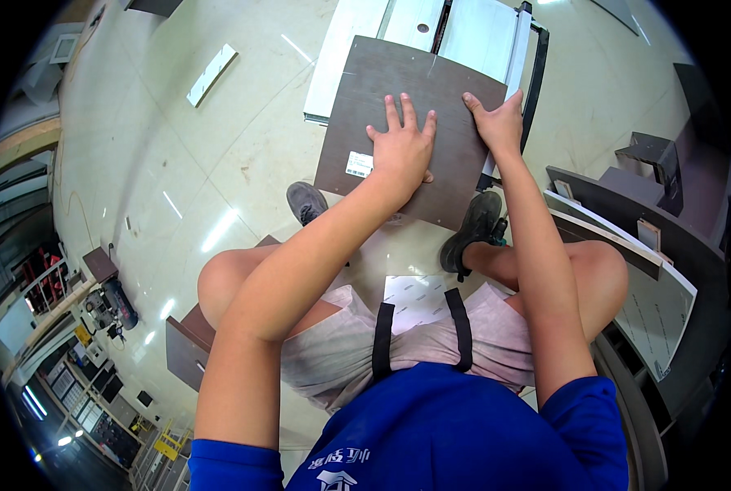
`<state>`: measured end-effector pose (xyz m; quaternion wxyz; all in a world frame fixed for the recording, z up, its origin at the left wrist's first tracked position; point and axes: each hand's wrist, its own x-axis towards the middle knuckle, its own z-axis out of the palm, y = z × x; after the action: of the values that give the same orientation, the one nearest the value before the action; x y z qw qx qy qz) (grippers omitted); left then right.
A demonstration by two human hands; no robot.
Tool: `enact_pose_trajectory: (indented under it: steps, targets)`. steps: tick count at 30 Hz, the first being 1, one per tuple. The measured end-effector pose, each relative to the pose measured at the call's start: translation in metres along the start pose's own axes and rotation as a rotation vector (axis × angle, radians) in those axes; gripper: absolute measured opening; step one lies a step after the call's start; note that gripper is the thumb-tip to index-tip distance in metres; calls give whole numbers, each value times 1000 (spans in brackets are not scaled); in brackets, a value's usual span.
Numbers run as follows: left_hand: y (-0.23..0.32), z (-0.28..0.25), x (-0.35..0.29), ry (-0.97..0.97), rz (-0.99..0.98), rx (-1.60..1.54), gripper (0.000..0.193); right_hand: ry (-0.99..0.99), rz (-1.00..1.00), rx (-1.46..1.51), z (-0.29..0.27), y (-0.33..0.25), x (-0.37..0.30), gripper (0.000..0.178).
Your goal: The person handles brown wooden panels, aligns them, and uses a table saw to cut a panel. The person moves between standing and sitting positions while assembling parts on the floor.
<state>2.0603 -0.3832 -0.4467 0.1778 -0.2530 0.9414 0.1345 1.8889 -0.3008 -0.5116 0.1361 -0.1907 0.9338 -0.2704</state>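
A dark brown flat board [455, 106] with a white label [359, 164] lies in front of me, its far part over a pale metal machine table [484, 33]. My left hand [402, 147] rests palm-down on the middle of the board, fingers spread, just right of the label. At the board's right edge is my right hand [499, 124], its thumb on the top face and its other fingers mostly hidden beyond the edge.
My shoes [473, 233] stand close below the board. A narrow white strip [211, 75] lies on the floor at left. Brown and white panels [656, 307] lean at right, near a dark open box [656, 164]. An air compressor [112, 304] stands far left.
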Motion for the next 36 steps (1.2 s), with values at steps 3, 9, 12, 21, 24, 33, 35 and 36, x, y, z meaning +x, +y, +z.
enact_pose_trajectory:
  steps: [3,9,12,21,24,33,35,36]
  targets:
    - [1,0,1,-1,4,-1,103,13,-11,-10,2,5,2,112]
    - [0,0,1,-8,-3,-11,103,-15,-2,0,0,1,1,115]
    - [1,0,2,-12,-1,-15,103,2,3,-18,3,6,3,116]
    - [1,2,1,-24,-7,-25,104,-33,36,45,-1,3,0,117]
    - [3,0,1,-47,-11,-33,106,-2,26,37,1,8,1,117]
    - [10,-8,2,-96,-26,11,108,-582,-32,-21,-83,21,78,64]
    - [13,-11,5,-124,-20,30,109,-277,-280,-66,-85,48,93,55]
    - [17,-11,7,-124,-12,30,109,-382,-192,-27,-86,67,98,52]
